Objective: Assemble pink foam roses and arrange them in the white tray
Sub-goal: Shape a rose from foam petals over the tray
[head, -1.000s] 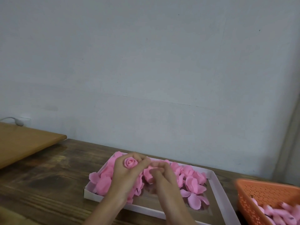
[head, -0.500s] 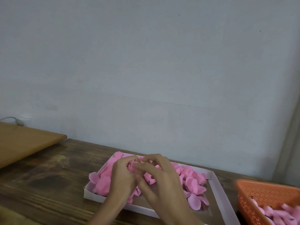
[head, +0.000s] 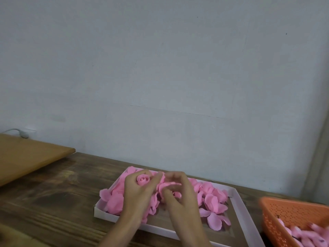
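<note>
Standing on the wooden table (head: 53,202), the white tray (head: 240,211) has an orange basket (head: 292,211) just beside it. Above the tray, the left hand (head: 138,193) grips a pink rose (head: 142,180) with curled fingers, and the right hand (head: 179,198) pinches a petal (head: 168,184) next to it. Other loose petals (head: 213,202) lie in the tray.

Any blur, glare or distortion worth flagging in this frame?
Head view: soft even light, no glare; orange basket at the right edge smeared; left hand gripping the rose bud and right hand pinching a petal slightly soft; wall corner at right slants with the wide lens.
</note>
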Action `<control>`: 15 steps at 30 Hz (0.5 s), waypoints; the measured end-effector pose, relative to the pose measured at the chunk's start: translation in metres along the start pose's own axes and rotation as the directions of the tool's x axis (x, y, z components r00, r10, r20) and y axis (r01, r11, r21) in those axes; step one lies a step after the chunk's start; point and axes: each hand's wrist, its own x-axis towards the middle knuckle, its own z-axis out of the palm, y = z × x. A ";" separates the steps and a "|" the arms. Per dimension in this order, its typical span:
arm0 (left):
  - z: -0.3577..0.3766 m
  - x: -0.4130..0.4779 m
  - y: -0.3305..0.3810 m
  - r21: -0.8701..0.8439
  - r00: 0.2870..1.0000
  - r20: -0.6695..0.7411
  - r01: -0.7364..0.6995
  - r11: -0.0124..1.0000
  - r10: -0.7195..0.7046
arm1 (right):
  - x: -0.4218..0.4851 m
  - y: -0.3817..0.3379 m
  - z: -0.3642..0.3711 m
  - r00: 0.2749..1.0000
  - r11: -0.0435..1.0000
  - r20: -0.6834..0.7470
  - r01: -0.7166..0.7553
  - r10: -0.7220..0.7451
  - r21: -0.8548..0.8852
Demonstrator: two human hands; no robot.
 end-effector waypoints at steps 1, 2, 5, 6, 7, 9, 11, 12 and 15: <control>0.008 -0.003 -0.004 -0.081 0.999 0.014 0.035 0.996 -0.034 | 0.000 0.004 0.002 0.998 0.998 -0.019 -0.061 0.061 0.031; 0.010 -0.006 -0.003 -0.162 0.997 0.008 0.076 0.984 -0.076 | -0.001 0.007 0.005 0.997 0.996 -0.006 -0.081 0.081 0.030; 0.015 -0.009 -0.011 -0.277 0.966 0.052 0.258 0.926 -0.254 | -0.006 0.012 0.013 0.988 0.998 0.142 -0.063 0.063 -0.002; 0.015 -0.009 -0.011 -0.284 0.958 0.093 0.286 0.915 -0.271 | -0.007 0.011 0.015 0.984 0.999 0.173 -0.045 0.044 -0.001; 0.017 -0.011 -0.011 -0.279 0.953 0.130 0.301 0.912 -0.275 | -0.007 0.009 0.015 0.983 1.000 0.182 -0.020 0.018 0.005; 0.020 -0.015 -0.010 -0.248 0.953 0.203 0.273 0.929 -0.226 | -0.007 0.008 0.012 0.986 1.000 0.163 0.022 -0.023 0.007; 0.019 -0.016 -0.002 -0.248 0.944 0.263 0.266 0.932 -0.199 | -0.004 0.004 0.007 0.991 0.999 0.133 0.034 -0.034 0.000; 0.015 -0.015 0.002 -0.247 0.934 0.301 0.271 0.930 -0.193 | -0.003 0.001 0.006 0.991 1.000 0.134 0.024 -0.024 0.000; 0.003 -0.011 0.013 -0.185 0.887 0.433 0.264 0.947 -0.163 | -0.003 -0.011 0.009 0.966 0.984 0.238 -0.135 0.104 0.117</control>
